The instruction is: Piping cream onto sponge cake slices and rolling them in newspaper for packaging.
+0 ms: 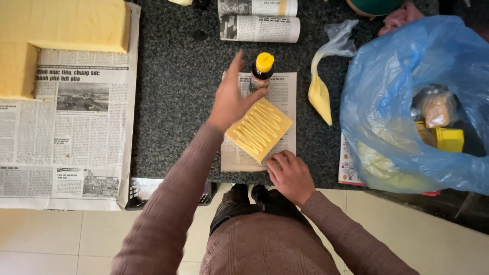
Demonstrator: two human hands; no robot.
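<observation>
Hands at a yellow slab on newspaper, dark bottle just behind.
Left hand (230,97) open, fingers spread beside the yellow-capped bottle (261,72); right hand (290,175) curled, fingertips on the yellow slab (259,130) by the table (173,102) edge. Blue bag (407,102) crowds the right; bare table lies left.

Left hand (230,99) spread open; right hand (290,175) curled.

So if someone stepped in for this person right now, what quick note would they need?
Left hand: open, reaching at the small dark bottle with a yellow cap, fingers beside it.
Right hand: resting on the near corner of the newspaper sheet.
Yellow slice lies on that sheet, already striped with yellow cream.
Piping bag lies to the right, beside the blue plastic bag.
Bottle still capped.
</observation>
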